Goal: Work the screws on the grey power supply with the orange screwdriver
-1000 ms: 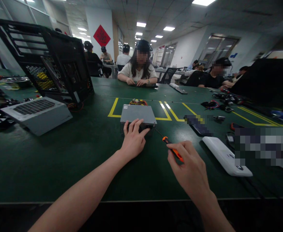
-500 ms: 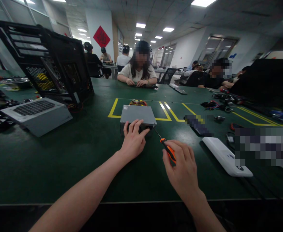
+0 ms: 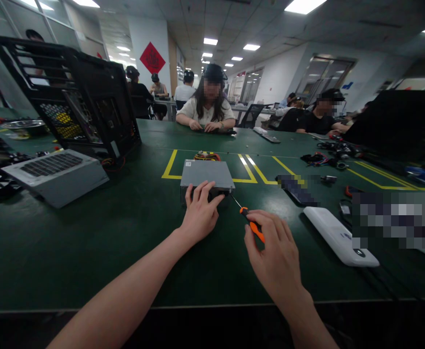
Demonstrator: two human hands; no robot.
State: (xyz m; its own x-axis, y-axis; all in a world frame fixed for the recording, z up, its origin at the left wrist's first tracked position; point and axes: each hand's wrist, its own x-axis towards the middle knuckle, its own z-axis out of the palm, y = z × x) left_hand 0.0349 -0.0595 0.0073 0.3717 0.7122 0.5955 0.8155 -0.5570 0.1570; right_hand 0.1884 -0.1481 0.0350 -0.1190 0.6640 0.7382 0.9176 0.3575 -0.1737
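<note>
Grey and boxy, a computer power supply lies on the green table in front of me, with its bundle of coloured cables at the far side. My left hand holds it at the near face, fingertips at the top front edge and thumb toward the right corner. My right hand is closed around the orange and black handle of a screwdriver. The screwdriver's thin shaft points up and left, its tip at the right end of the near face. What the tip touches is too small to tell.
A black computer case and another power supply stand on the left. To the right lie a white power strip-like device, a blurred dark phone-like object and loose cables. A person sits opposite.
The screwdriver's handle has turned a little in my right hand, showing more orange, and my right fingers have shifted slightly. My left hand and the power supply have stayed in place.
</note>
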